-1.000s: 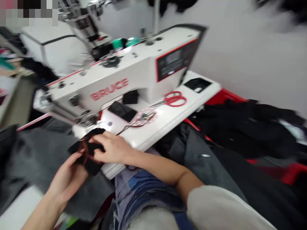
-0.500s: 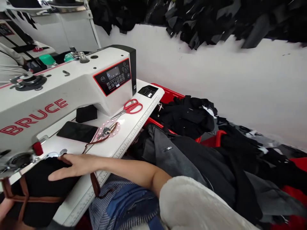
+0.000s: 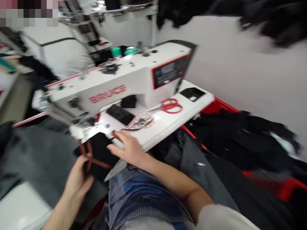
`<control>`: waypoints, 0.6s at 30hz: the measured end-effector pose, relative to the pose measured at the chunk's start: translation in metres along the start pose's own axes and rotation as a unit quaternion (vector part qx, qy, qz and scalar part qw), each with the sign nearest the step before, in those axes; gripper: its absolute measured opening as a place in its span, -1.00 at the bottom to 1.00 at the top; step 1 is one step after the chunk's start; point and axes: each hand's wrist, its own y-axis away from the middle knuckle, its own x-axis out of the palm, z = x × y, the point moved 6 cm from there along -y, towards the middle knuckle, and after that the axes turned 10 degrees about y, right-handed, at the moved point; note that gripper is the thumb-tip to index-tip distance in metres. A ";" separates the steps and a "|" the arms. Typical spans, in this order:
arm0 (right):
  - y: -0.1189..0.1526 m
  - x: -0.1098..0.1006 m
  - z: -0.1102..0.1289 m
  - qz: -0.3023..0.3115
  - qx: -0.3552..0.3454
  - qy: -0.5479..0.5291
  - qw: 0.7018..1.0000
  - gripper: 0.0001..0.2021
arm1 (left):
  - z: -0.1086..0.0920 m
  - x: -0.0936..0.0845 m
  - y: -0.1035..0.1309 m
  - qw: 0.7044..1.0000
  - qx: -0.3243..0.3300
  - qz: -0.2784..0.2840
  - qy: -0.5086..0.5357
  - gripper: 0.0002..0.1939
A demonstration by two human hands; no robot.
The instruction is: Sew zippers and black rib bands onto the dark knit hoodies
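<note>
Black cloth [image 3: 102, 145] crossed by brown strips [image 3: 102, 164] lies at the bench's [image 3: 153, 137] left front edge, partly overhanging, near the machine's [image 3: 134, 80] needle end. Left hand [image 3: 79, 179] grips its left side, fingers closed on it. Right hand [image 3: 131, 150] at its right edge, fingers parted; blur hides any contact. Risks: strips could skew if the left grip slackens; the cord [image 3: 136, 129] near the right fingers could snag, dragging the keys [image 3: 144, 120]. Tight toward the machine; more room rightward, in front of the scissors [image 3: 172, 106].
</note>
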 end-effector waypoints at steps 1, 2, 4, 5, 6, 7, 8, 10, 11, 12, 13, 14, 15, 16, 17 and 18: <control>0.007 -0.005 0.010 -0.033 -0.032 0.021 0.999 -0.76 | -0.005 -0.018 0.011 0.998 -0.009 -0.050 0.043 -0.71; 0.013 -0.005 0.020 -0.041 -0.077 0.041 0.995 -0.79 | -0.007 -0.031 0.021 0.991 -0.017 -0.095 0.098 -0.76; 0.021 0.002 0.034 -0.021 -0.138 0.089 0.986 -0.81 | -0.009 -0.045 0.030 0.968 -0.011 -0.149 0.203 -0.79; 0.023 0.008 0.038 -0.011 -0.146 0.113 0.983 -0.80 | -0.009 -0.047 0.031 0.958 0.003 -0.159 0.238 -0.78; 0.025 0.014 0.039 -0.004 -0.139 0.136 0.981 -0.79 | -0.010 -0.047 0.030 0.953 0.023 -0.162 0.254 -0.77; 0.025 0.018 0.039 -0.002 -0.121 0.154 0.981 -0.77 | -0.010 -0.047 0.030 0.951 0.044 -0.162 0.261 -0.76; 0.024 0.023 0.038 0.000 -0.102 0.167 0.981 -0.75 | -0.010 -0.047 0.031 0.951 0.065 -0.159 0.259 -0.74; 0.022 0.029 0.036 0.004 -0.076 0.183 0.980 -0.78 | -0.011 -0.048 0.037 0.953 0.113 -0.153 0.234 -0.70; 0.021 0.032 0.035 0.008 -0.069 0.190 0.979 -0.81 | -0.012 -0.049 0.040 0.955 0.140 -0.149 0.217 -0.67; 0.019 0.032 0.035 0.010 -0.066 0.193 0.979 -0.84 | -0.014 -0.050 0.044 0.955 0.163 -0.146 0.199 -0.64; 0.018 0.032 0.035 0.016 -0.063 0.184 0.981 -0.86 | -0.015 -0.053 0.046 0.955 0.178 -0.144 0.188 -0.61; 0.017 0.032 0.036 0.032 -0.062 0.156 0.985 -0.88 | -0.015 -0.057 0.048 0.954 0.181 -0.146 0.190 -0.60; 0.016 0.031 0.036 0.066 -0.060 0.104 0.991 -0.89 | -0.015 -0.061 0.048 0.952 0.172 -0.151 0.203 -0.60; 0.015 0.031 0.036 0.114 -0.057 0.034 0.991 -0.89 | -0.014 -0.067 0.047 0.951 0.154 -0.157 0.220 -0.64; 0.015 0.030 0.035 0.164 -0.051 -0.043 0.984 -0.89 | -0.014 -0.074 0.045 0.948 0.127 -0.164 0.241 -0.70; 0.014 0.026 0.033 0.200 -0.042 -0.107 0.973 -0.89 | -0.014 -0.082 0.044 0.944 0.095 -0.172 0.266 -0.76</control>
